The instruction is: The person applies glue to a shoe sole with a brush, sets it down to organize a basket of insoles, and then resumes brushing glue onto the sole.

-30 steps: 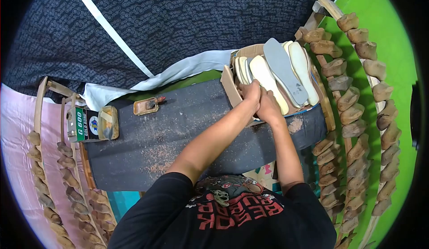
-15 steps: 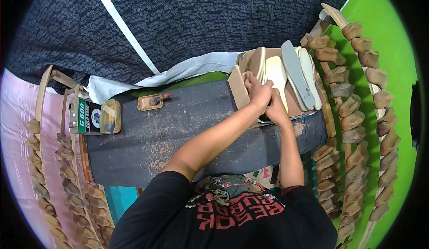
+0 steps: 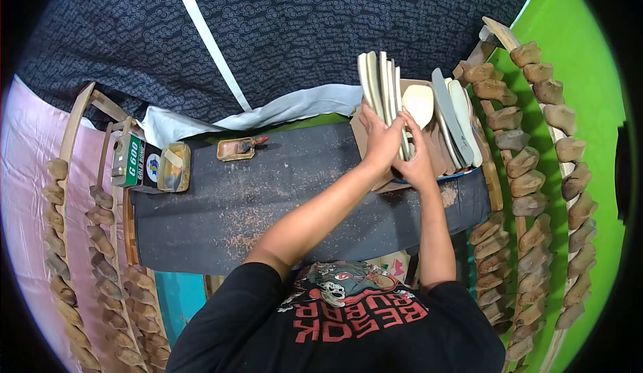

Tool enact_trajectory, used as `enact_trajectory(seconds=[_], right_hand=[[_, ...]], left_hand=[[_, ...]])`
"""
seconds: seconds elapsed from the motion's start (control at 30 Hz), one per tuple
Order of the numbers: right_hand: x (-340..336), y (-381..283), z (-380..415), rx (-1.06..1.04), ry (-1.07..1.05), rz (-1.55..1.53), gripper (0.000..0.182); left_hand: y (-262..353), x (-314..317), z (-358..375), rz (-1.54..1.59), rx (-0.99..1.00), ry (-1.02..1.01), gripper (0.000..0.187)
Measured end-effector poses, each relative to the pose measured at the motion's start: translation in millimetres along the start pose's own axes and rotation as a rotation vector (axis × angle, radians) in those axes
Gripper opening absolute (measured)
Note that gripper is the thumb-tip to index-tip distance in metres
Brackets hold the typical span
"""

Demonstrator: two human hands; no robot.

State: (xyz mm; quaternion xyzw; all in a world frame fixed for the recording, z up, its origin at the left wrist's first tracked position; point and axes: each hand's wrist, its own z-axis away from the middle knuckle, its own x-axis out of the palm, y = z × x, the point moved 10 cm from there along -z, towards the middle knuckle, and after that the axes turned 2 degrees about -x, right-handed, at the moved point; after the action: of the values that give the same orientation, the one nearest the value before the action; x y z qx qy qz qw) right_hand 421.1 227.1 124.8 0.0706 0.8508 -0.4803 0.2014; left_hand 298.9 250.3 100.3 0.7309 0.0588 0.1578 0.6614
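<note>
Both my hands are at a cardboard box (image 3: 358, 135) full of shoe insoles at the right end of a dusty black work board (image 3: 268, 192). My left hand (image 3: 380, 142) grips a bundle of pale insoles (image 3: 380, 82) held upright on edge above the box. My right hand (image 3: 416, 162) presses against the same bundle from the right, its fingers between these insoles and one cream insole (image 3: 420, 102). More insoles, one grey (image 3: 447, 115), lean in the box's right side.
An open glue tin (image 3: 173, 167) with a green "G 600" label and a small glue tray with a brush (image 3: 238, 148) sit at the board's left. Racks of wooden shoe lasts (image 3: 536, 165) flank both sides. Dark patterned cloth hangs behind.
My hands have lifted the bundle of insoles from lying slanted in the box to standing upright above it. The view has shifted slightly.
</note>
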Motion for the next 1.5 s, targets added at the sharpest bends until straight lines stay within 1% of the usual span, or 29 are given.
enact_trajectory(seconds=[0.03,0.07,0.1,0.13,0.17,0.23,0.27,0.33,0.37,0.4,0.43,0.47,0.5,0.57,0.6,0.67,0.73,0.8,0.83,0.87,0.97,1.0,1.07,1.17,1.23,1.3,1.4,1.47,1.5], right_hand=[[4,-10,1,-0.038,-0.012,0.059,0.087],[9,-19,3,-0.074,-0.027,0.119,0.087],[14,-27,5,-0.089,-0.036,0.127,0.082],[19,-33,7,-0.085,-0.043,0.126,0.082],[29,-40,9,-0.100,-0.096,0.188,0.078],[49,-50,17,-0.143,-0.161,0.279,0.070],[61,-55,22,-0.154,-0.179,0.315,0.069],[87,-58,38,-0.120,-0.224,0.351,0.067],[101,-59,46,-0.112,-0.245,0.365,0.067],[113,-58,55,-0.106,-0.266,0.379,0.067],[123,-53,63,-0.123,-0.269,0.408,0.071],[130,-47,69,-0.125,-0.271,0.402,0.071],[136,-40,75,-0.111,-0.269,0.410,0.071],[142,-26,83,-0.043,-0.283,0.411,0.066],[144,-21,86,-0.045,-0.288,0.406,0.066],[145,5,94,0.070,-0.316,0.464,0.062],[143,20,99,0.080,-0.320,0.475,0.059],[148,39,107,0.124,-0.385,0.456,0.058],[148,41,111,0.083,-0.355,0.475,0.050],[148,48,115,0.091,-0.350,0.478,0.050],[148,48,123,0.097,-0.330,0.485,0.042],[148,49,125,0.104,-0.327,0.482,0.042],[144,47,123,0.072,-0.251,0.415,0.040],[138,42,121,0.093,-0.226,0.355,0.039],[136,39,120,0.070,-0.215,0.327,0.039],[134,35,121,0.052,-0.203,0.298,0.038],[127,27,122,0.040,-0.170,0.272,0.038],[124,26,123,0.053,-0.171,0.195,0.038],[121,23,123,0.055,-0.173,0.193,0.038]], left_hand=[[0,-8,1,0.000,-0.002,0.004,0.087],[-1,-17,1,0.066,-0.009,0.016,0.087],[-4,-27,3,0.134,-0.019,0.029,0.086],[-5,-36,3,0.201,-0.027,0.044,0.086],[-8,-50,5,0.232,-0.032,0.100,0.084],[-16,-75,12,0.321,-0.137,0.147,0.074],[-26,-88,14,0.358,-0.196,0.154,0.069],[-62,-111,12,0.461,-0.199,0.121,0.056],[-73,-120,19,0.450,-0.245,0.131,0.049],[-80,-127,27,0.490,-0.279,0.130,0.047],[-91,-131,34,0.504,-0.333,0.135,0.049],[-101,-135,38,0.517,-0.386,0.141,0.051],[-114,-141,35,0.514,-0.382,0.147,0.051],[-159,-133,42,0.547,-0.611,0.023,0.059],[-164,-127,47,0.516,-0.651,-0.023,0.065],[-170,-114,52,0.491,-0.677,-0.115,0.065],[-198,-113,54,0.525,-0.709,-0.122,0.062],[-221,-105,57,0.558,-0.743,-0.137,0.061],[-231,-105,60,0.519,-0.759,-0.112,0.061],[-241,-106,62,0.477,-0.776,-0.089,0.062],[-247,-104,63,0.490,-0.799,-0.118,0.061],[-247,-102,61,0.514,-0.796,-0.144,0.062],[-248,-102,59,0.493,-0.795,-0.156,0.062],[-244,-102,58,0.473,-0.798,-0.173,0.063],[-234,-104,61,0.466,-0.811,-0.177,0.064],[-224,-106,64,0.340,-0.802,-0.221,0.066],[-211,-107,64,0.307,-0.782,-0.194,0.067],[-209,-104,62,0.315,-0.775,-0.200,0.069],[-210,-102,61,0.383,-0.772,-0.179,0.072]])
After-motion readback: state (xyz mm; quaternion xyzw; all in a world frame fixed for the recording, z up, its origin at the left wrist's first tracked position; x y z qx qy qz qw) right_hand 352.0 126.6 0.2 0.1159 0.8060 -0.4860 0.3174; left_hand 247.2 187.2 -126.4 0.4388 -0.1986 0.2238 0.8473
